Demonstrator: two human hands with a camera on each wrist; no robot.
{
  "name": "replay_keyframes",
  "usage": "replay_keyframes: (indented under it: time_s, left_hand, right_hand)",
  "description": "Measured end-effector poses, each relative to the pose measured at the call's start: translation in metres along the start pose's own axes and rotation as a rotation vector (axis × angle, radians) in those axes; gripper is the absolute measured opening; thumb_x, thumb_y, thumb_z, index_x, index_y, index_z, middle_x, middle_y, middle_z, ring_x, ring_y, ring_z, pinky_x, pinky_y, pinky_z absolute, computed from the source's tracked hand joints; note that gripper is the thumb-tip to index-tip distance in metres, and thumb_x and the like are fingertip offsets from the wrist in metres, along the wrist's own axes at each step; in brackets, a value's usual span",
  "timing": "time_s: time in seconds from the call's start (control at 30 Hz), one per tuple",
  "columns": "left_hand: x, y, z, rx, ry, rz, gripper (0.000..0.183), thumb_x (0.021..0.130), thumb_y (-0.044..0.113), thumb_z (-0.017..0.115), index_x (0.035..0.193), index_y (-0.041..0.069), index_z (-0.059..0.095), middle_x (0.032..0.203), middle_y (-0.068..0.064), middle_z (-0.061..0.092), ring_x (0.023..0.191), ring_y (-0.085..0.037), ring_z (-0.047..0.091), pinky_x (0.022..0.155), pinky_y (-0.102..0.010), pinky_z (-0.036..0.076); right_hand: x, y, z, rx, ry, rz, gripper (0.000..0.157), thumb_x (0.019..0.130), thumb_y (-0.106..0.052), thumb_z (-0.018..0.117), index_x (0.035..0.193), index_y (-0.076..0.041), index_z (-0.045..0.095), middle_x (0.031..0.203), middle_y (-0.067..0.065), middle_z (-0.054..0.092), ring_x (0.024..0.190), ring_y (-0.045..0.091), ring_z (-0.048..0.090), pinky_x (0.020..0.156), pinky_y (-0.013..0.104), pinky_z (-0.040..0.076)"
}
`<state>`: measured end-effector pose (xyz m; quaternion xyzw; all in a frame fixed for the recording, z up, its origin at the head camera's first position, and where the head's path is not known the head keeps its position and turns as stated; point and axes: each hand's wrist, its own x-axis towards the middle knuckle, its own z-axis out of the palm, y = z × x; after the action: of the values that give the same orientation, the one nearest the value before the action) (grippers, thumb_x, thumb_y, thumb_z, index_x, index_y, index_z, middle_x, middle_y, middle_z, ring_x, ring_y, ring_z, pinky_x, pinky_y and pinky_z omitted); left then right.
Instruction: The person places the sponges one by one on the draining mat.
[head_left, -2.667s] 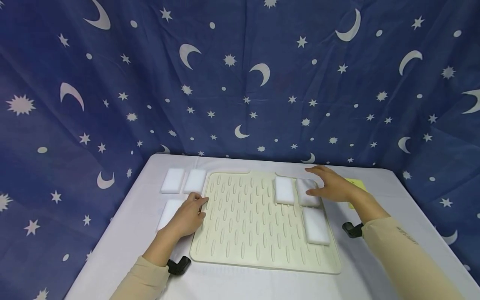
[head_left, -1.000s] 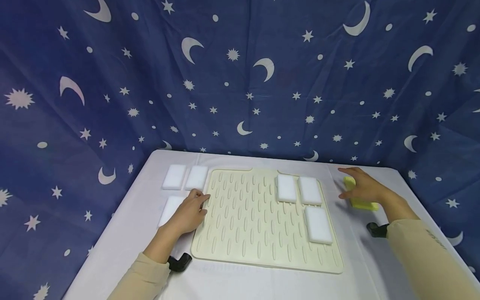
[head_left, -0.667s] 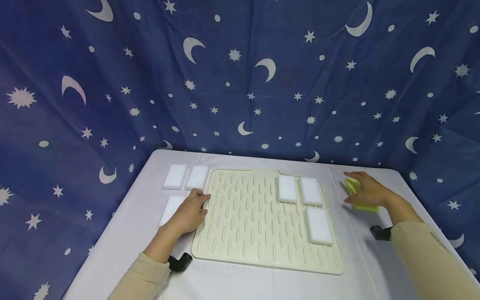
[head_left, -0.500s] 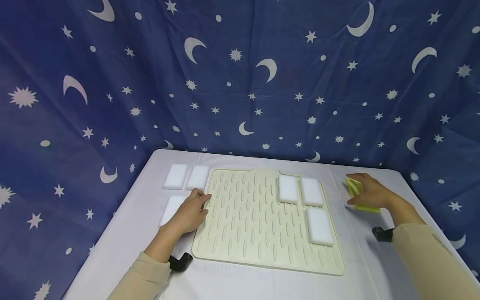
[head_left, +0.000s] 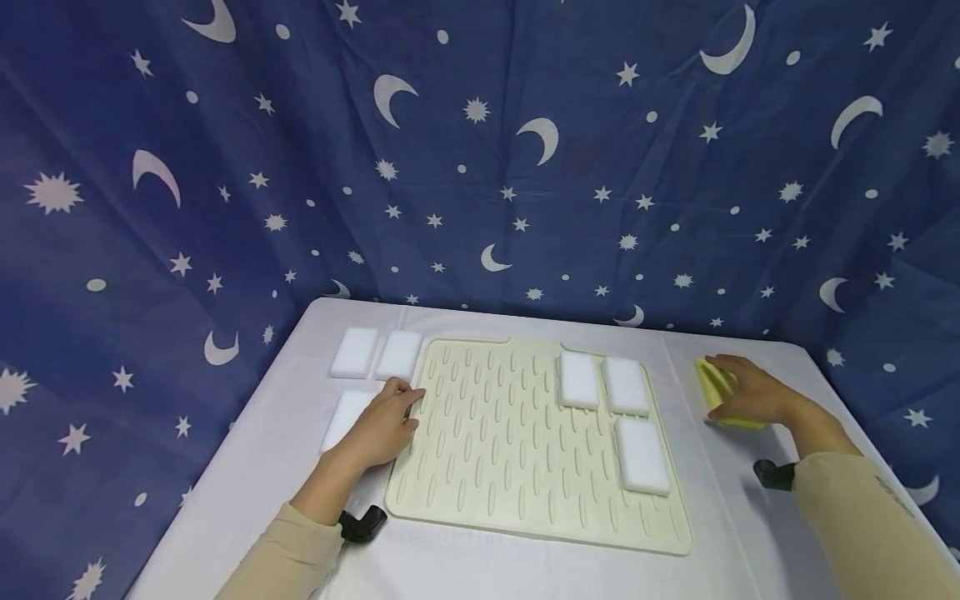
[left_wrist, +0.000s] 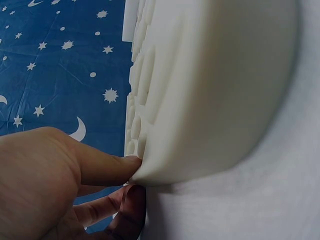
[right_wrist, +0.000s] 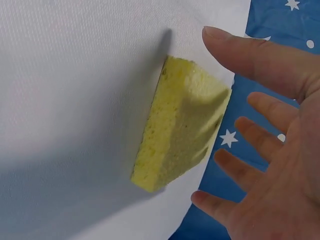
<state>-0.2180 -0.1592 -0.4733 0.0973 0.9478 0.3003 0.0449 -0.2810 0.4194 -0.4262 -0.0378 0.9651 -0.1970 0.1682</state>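
My left hand (head_left: 378, 429) pinches the left edge of a cream ribbed drying mat (head_left: 495, 467); in the left wrist view the thumb (left_wrist: 112, 167) lies on the mat's edge with the fingers beneath. At the right side of the table, my right hand (head_left: 757, 393) hovers over a yellow sponge (head_left: 712, 382), partly hiding it in the head view. The right wrist view shows the thumb and fingers spread apart, and the sponge (right_wrist: 165, 130) lies on the cloth with the hand's shadow across it.
Three white sponge blocks lie on the mat's right part, one (head_left: 642, 454) nearer me than the other two. Three more white blocks, such as this one (head_left: 354, 352), lie on the white-clothed table (head_left: 247, 467) left of the mat. A blue star-and-moon curtain (head_left: 450, 150) hangs behind.
My right hand has moved rightward from above the white blocks on the mat, then lowered toward the yellow sponge. The left hand keeps its place at the mat's edge.
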Motion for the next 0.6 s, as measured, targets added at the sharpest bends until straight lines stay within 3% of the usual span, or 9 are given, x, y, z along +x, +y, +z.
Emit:
replay_keyframes:
  time_s: [0.6]
  left_hand:
    - [-0.001,0.000,0.000,0.008,0.014,0.013,0.049,0.098,0.005,0.065,0.145,-0.003,0.056,0.139,-0.015,0.051,0.103,-0.023,0.056,0.092,-0.041,0.048]
  right_hand:
    - [0.005,0.020,0.004,-0.007,-0.031,0.024,0.115,0.077,-0.029,0.088,0.160,0.008,0.018,0.160,0.042,0.012,0.143,0.064,0.015,0.110,0.083,0.015]
